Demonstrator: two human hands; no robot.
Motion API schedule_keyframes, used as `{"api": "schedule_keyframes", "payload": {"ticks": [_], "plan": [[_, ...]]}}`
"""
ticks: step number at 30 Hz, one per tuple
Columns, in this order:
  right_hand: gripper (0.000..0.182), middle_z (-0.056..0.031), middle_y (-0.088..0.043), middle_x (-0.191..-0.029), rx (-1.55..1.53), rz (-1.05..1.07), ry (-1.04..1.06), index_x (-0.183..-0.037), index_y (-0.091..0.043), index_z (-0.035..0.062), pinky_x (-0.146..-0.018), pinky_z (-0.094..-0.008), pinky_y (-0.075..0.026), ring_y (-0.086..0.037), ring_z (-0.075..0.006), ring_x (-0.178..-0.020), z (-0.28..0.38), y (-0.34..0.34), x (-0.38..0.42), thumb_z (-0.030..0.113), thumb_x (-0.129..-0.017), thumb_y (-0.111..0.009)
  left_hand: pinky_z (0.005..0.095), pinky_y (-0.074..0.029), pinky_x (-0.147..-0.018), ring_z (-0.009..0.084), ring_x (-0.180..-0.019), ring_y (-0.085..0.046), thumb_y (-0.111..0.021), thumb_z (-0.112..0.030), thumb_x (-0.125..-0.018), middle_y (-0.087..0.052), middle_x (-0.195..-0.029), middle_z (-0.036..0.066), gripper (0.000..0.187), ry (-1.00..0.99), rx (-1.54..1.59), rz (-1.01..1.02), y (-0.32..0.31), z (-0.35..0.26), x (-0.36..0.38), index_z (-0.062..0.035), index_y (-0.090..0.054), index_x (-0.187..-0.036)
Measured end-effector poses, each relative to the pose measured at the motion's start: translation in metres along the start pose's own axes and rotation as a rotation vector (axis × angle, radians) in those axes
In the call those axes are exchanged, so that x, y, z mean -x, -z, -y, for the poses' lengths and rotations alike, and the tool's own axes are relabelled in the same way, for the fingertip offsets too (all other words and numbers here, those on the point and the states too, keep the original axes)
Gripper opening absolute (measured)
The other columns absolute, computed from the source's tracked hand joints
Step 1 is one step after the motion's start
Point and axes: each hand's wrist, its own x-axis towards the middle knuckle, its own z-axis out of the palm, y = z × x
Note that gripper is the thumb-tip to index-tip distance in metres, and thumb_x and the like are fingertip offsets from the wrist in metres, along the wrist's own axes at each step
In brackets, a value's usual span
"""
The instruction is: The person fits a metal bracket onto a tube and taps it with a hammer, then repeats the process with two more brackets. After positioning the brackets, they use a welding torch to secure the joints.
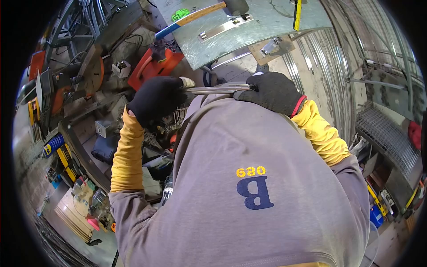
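Across the front of my grey shirt (213, 147) runs a narrow shiny metal bar (215, 90), which looks like two thin lengths lying together. My left hand (155, 99), in a black glove, is closed on its left end; a pale, worn fingertip points along the top. On the other end my right hand (272, 92) is closed, in a black glove with a red cuff edge, the fingers curled over the metal. Yellow sleeves cover both forearms.
Ahead stands a metal-topped table (200, 51) with a mallet (195, 18), a slotted metal plate (224, 27), a green tape roll (180, 14) and a yellow ruler (297, 15). A red tool case (153, 66) is at front left, long metal profiles (318, 58) at right.
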Motion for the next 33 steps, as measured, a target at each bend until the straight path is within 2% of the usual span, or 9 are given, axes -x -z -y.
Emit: {"api": "schedule_keyframes", "payload": {"ticks": [1, 4, 8, 10, 14, 19, 21, 27, 33], "plan": [[0.066, -0.0199, -0.074, -0.084, 0.001, 0.002, 0.002, -0.098, -0.078, 0.0055, -0.076, -0.0489, -0.056, -0.073, -0.0416, -0.084, -0.001, -0.002, 0.000, 0.071, -0.093, -0.072, 0.0389, -0.062, -0.083, 0.0357, -0.092, -0.078, -0.079, -0.018, -0.092, -0.080, -0.107, 0.016, 0.035, -0.091, -0.063, -0.118, -0.001, -0.005, 0.000, -0.0115, -0.079, -0.127], [0.064, -0.0209, -0.074, -0.085, -0.033, 0.010, -0.001, -0.100, -0.077, 0.0043, -0.077, -0.0499, -0.056, -0.073, -0.0432, -0.085, -0.004, -0.002, 0.000, 0.067, -0.095, -0.072, 0.0409, -0.062, -0.082, 0.0360, -0.090, -0.077, -0.080, -0.020, -0.091, -0.080, -0.105, 0.015, 0.036, -0.179, -0.045, -0.230, -0.014, 0.007, -0.003, -0.0132, -0.079, -0.127], [0.058, -0.0230, -0.074, -0.087, -0.045, 0.004, 0.066, -0.106, -0.075, 0.0034, -0.078, -0.0514, -0.056, -0.073, -0.0451, -0.087, -0.002, 0.002, -0.002, 0.060, -0.099, -0.071, 0.0379, -0.062, -0.086, 0.0356, -0.097, -0.078, -0.076, -0.015, -0.095, -0.080, -0.116, 0.016, 0.040, -0.088, -0.107, -0.156, -0.031, 0.000, -0.006, -0.0112, -0.075, -0.134], [0.055, -0.0237, -0.074, -0.088, -0.018, 0.019, 0.094, -0.108, -0.075, 0.0031, -0.078, -0.0518, -0.056, -0.073, -0.0456, -0.087, -0.006, 0.001, -0.005, 0.058, -0.101, -0.070, 0.0422, -0.061, -0.082, 0.0345, -0.096, -0.076, -0.077, -0.028, -0.094, -0.079, -0.110, 0.012, 0.041, -0.167, -0.156, -0.296, -0.038, -0.009, -0.013, -0.0169, -0.076, -0.133], [0.051, -0.0249, -0.075, -0.093, -0.053, 0.044, 0.173, -0.110, -0.074, 0.0026, -0.080, -0.0515, -0.056, -0.073, -0.0455, -0.090, -0.010, -0.005, -0.010, 0.053, -0.104, -0.067, 0.0425, -0.060, -0.080, 0.0351, -0.094, -0.076, -0.072, -0.030, -0.098, -0.078, -0.113, 0.014, 0.036, -0.289, -0.091, -0.387, -0.050, -0.022, -0.026, -0.0151, -0.076, -0.131], [0.049, -0.0243, -0.075, -0.097, -0.090, 0.074, 0.211, -0.112, -0.074, 0.0030, -0.081, -0.0510, -0.056, -0.073, -0.0451, -0.092, -0.005, 0.002, -0.015, 0.051, -0.105, -0.066, 0.0472, -0.059, -0.077, 0.0366, -0.091, -0.075, -0.067, -0.034, -0.102, -0.078, -0.109, 0.018, 0.032, -0.273, -0.225, -0.250, -0.063, -0.029, -0.043, -0.0110, -0.076, -0.122], [0.047, -0.0232, -0.076, -0.096, -0.043, 0.093, 0.244, -0.115, -0.074, 0.0045, -0.080, -0.0509, -0.056, -0.073, -0.0454, -0.092, -0.011, -0.002, -0.017, 0.050, -0.105, -0.066, 0.0440, -0.060, -0.077, 0.0370, -0.084, -0.074, -0.066, -0.027, -0.101, -0.077, -0.100, 0.017, 0.039, -0.284, -0.203, -0.242, -0.066, -0.026, -0.045, -0.0151, -0.073, -0.137], [0.048, -0.0218, -0.076, -0.097, 0.020, 0.072, 0.195, -0.117, -0.074, 0.0072, -0.081, -0.0524, -0.057, -0.074, -0.0443, -0.093, -0.003, -0.004, -0.014, 0.052, -0.105, -0.065, 0.0459, -0.060, -0.077, 0.0382, -0.086, -0.076, -0.065, -0.023, -0.100, -0.079, -0.101, 0.017, 0.037, -0.193, -0.170, -0.147, -0.062, -0.029, -0.046, -0.0152, -0.075, -0.134], [0.049, -0.0213, -0.077, -0.097, 0.066, 0.033, 0.179, -0.116, -0.074, 0.0083, -0.082, -0.0533, -0.058, -0.075, -0.0436, -0.093, -0.004, -0.011, -0.012, 0.055, -0.105, -0.062, 0.0464, -0.059, -0.078, 0.0387, -0.087, -0.075, -0.065, -0.021, -0.099, -0.078, -0.100, 0.018, 0.036, -0.222, -0.161, -0.177, -0.067, -0.025, -0.046, -0.0148, -0.075, -0.133]]}}
